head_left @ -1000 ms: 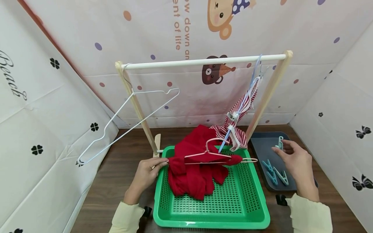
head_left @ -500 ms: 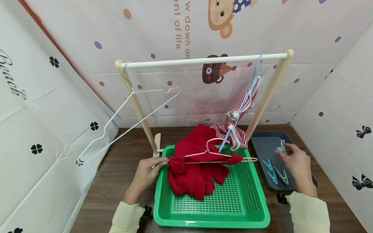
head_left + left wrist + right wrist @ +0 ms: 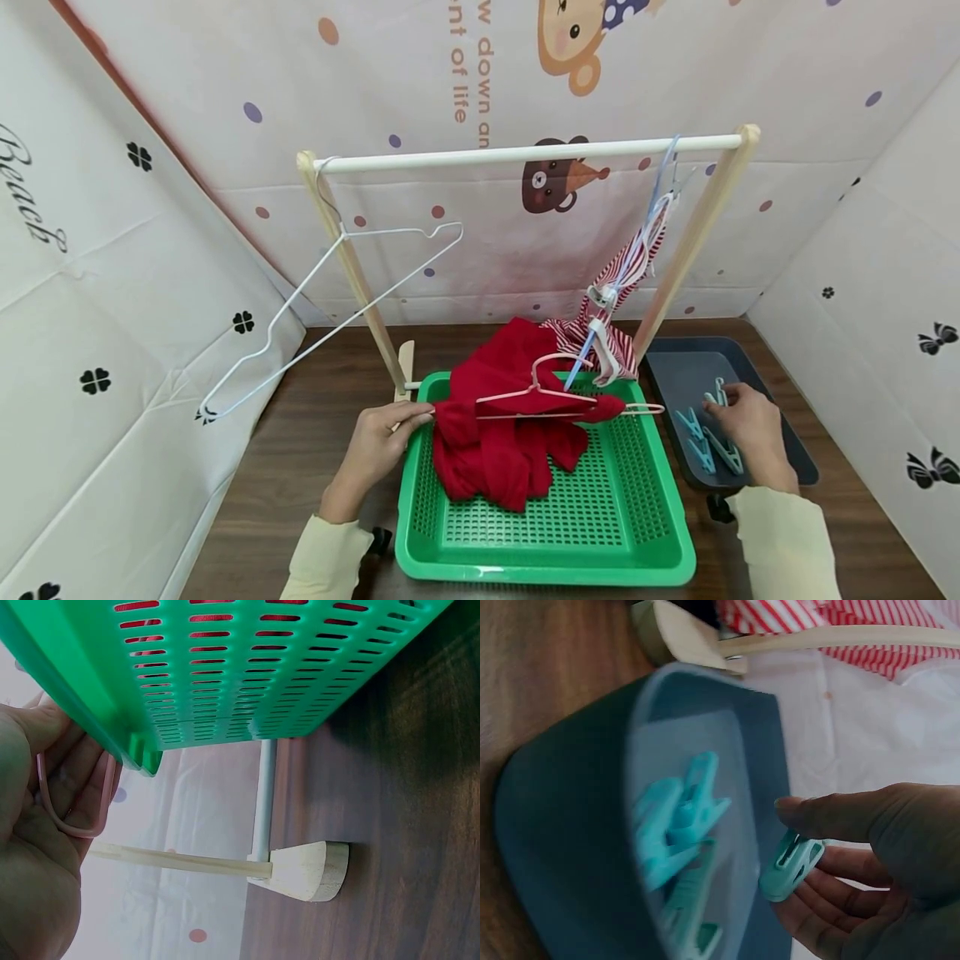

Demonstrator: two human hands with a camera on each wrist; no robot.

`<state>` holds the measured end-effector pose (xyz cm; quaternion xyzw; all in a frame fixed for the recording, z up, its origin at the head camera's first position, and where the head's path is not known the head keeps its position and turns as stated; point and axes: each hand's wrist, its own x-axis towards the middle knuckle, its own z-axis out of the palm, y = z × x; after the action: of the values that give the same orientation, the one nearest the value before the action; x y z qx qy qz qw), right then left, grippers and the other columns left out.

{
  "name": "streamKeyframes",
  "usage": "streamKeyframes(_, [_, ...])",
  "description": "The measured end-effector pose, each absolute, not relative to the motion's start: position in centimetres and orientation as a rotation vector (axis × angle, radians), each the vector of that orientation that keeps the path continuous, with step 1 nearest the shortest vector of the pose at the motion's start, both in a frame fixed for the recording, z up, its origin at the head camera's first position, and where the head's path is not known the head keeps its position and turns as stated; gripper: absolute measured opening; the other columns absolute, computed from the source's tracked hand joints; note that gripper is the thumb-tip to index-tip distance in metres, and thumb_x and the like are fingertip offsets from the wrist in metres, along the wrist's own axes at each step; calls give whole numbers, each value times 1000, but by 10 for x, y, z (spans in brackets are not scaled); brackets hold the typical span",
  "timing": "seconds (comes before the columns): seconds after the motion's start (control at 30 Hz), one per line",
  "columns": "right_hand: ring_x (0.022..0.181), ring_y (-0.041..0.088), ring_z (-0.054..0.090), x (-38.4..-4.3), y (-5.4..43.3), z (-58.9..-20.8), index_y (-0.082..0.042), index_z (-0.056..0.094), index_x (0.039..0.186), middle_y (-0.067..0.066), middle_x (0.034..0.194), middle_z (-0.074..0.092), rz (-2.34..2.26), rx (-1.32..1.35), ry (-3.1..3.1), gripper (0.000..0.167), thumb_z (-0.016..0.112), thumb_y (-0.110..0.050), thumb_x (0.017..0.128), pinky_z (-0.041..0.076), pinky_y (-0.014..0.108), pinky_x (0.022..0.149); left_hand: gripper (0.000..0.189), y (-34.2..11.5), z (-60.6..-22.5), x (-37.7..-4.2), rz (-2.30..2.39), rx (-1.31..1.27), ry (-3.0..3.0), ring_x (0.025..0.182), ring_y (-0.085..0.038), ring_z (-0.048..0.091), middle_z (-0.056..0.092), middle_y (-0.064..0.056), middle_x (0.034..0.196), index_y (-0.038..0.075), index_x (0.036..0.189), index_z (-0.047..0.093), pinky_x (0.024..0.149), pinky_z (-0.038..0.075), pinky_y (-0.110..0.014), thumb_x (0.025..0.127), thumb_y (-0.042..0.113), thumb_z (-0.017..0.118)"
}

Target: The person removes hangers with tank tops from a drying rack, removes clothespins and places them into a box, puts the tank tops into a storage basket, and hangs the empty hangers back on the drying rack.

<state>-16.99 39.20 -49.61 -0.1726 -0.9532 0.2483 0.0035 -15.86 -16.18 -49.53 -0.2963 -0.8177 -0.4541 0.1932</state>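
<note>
In the head view my left hand [image 3: 378, 442] pinches the left end of a pink clothes hanger [image 3: 535, 390] at the basket's left rim. The hanger's looped end [image 3: 79, 832] shows within the palm in the left wrist view. A red garment [image 3: 510, 475] is on the hanger and drapes into the green basket [image 3: 540, 573]. My right hand [image 3: 753, 425], over the dark tray [image 3: 678, 360], pinches a pale teal clothespin [image 3: 791, 870] between thumb and fingers. Several other clothespins [image 3: 697, 810] lie in the tray below it.
A rack with a white rail [image 3: 487, 156] and wooden posts stands behind the basket. An unloaded white hanger [image 3: 300, 292] hangs at its left end. Striped red-and-white cloth [image 3: 618, 262] hangs at its right on a blue hanger [image 3: 581, 358], reaching the basket's back rim.
My right hand has moved down and slightly toward me over the tray with the clothespin, closer to the other clothespins. The left hand, hanger and red garment have stayed in place.
</note>
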Motion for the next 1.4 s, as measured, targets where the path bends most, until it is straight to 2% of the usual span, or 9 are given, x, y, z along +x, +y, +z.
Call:
streamKeyframes(0.3, [116,62,53,-174,395,-508,26,49,132,46,129,54,772,-588,-3015,57,71,-15,99,48,68,95,21,-161,-495,-160,-1262,-843,-2291,89,-25,78,80,-7,103,2,107,83,81,57,-17,89,-8,80])
streamKeyframes(0.6, [111,60,56,-174,399,-517,27,50,128,47,125,55,753,-612,-3038,56,72,-14,98,50,67,92,20,-160,-495,-160,-1267,-851,-2290,90,-26,78,80,-7,103,3,108,83,81,57,-16,90,-7,79])
streamKeyframes(0.87, [98,54,60,-174,402,-524,27,52,123,43,111,60,749,-602,-3011,52,74,-13,96,51,64,84,20,-159,-494,-160,-1267,-845,-2295,89,-27,78,80,-7,103,3,108,83,81,57,-16,91,-6,79])
streamKeyframes(1.13, [100,55,60,-173,398,-524,25,56,117,42,109,61,788,-609,-2986,46,74,-11,94,53,64,82,23,-161,-493,-157,-1253,-832,-2293,88,-24,78,80,-7,103,2,107,83,79,57,-16,88,-10,80])
streamKeyframes(1.4, [101,56,59,-172,399,-523,26,55,119,43,112,60,810,-610,-2993,46,72,-11,96,52,64,83,22,-161,-492,-157,-1242,-833,-2293,89,-25,78,80,-8,102,2,107,83,79,57,-16,88,-9,80])
